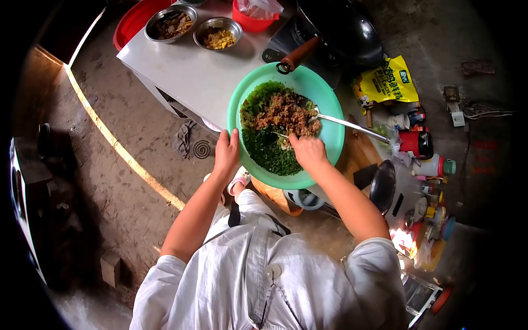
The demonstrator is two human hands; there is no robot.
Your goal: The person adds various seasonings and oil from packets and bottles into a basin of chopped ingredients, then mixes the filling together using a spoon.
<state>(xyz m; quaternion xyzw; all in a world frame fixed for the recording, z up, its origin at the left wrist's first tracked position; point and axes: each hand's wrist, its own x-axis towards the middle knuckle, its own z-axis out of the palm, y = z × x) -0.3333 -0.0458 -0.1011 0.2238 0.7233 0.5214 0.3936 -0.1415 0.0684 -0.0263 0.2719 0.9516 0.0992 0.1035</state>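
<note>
A light green basin [331, 155] is in front of me, beside the white tabletop. In it lie finely chopped greens [269, 154] and a heap of brown minced filling [287, 114]. My left hand [226, 154] grips the basin's near left rim, thumb on top. My right hand [308, 151] is closed, reaching into the basin over the food. A thin pale tip shows by its fingers, too small to name. A metal spoon [352, 127] rests in the filling, its long handle crossing the right rim; neither hand touches it.
The white table [170, 69] bears two steel bowls of food [218, 33] and a red container [253, 21]. A black wok [346, 33] with a wooden handle stands behind the basin. At right are a yellow seasoning bag [388, 82], a black pan [382, 187] and several jars [434, 165].
</note>
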